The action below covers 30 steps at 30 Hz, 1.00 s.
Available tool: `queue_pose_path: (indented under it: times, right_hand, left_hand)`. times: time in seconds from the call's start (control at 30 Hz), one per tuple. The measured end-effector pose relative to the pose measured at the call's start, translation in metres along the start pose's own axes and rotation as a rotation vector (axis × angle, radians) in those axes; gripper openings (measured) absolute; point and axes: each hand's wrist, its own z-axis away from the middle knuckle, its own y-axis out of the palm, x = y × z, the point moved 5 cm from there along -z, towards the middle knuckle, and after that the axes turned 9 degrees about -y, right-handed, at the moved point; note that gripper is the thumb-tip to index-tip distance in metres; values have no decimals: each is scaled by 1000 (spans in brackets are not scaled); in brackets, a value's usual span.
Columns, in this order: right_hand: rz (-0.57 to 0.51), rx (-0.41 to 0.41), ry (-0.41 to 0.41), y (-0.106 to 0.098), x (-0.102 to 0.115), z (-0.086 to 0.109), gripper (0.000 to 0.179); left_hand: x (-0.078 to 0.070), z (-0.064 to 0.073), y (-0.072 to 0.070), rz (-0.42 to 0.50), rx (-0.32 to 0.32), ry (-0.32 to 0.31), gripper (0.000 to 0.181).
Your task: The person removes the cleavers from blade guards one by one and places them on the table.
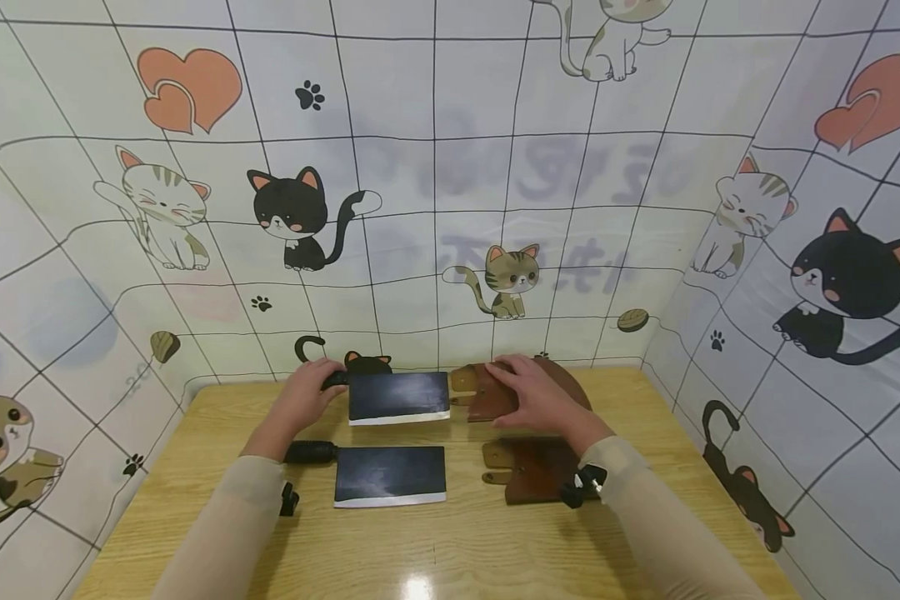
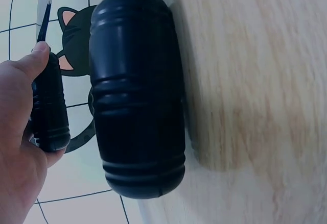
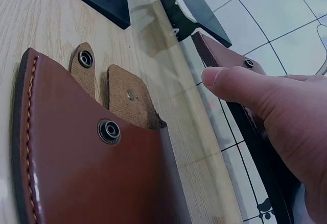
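At the back of the table my left hand (image 1: 305, 396) grips the black handle (image 2: 50, 106) of a cleaver (image 1: 399, 396), its dark blade pointing right and its pale edge toward me. My right hand (image 1: 536, 392) holds a brown leather knife sheath (image 1: 483, 400), thumb on the near face and the other fingers mostly hidden behind it. The blade tip is right by the sheath's strap end. A second cleaver (image 1: 390, 475) lies in front, its ribbed black handle (image 2: 138, 91) large in the left wrist view. To its right lies a second sheath (image 3: 102, 173) with unfastened snap straps.
The wooden table (image 1: 435, 550) runs back to a wall covering (image 1: 435, 183) printed with cats and grid lines, which also closes in both sides. The second cleaver and sheath lie between my forearms, nearer to me.
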Motion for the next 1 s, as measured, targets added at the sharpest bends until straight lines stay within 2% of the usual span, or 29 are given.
queue_pose_path:
  times: [0.33,0.53,1.0]
  right_hand:
    - [19,-3,-23,-3,-7,9,108]
    - [8,2,-7,0,-18,15,109]
    - [-23,44,52,2,-35,24,107]
  left_hand:
    - [6,2,0,-8,2,-8,36]
    - [9,5,-2,-11,0,-7,35]
    - [19,5,1,-22,46,-31,35]
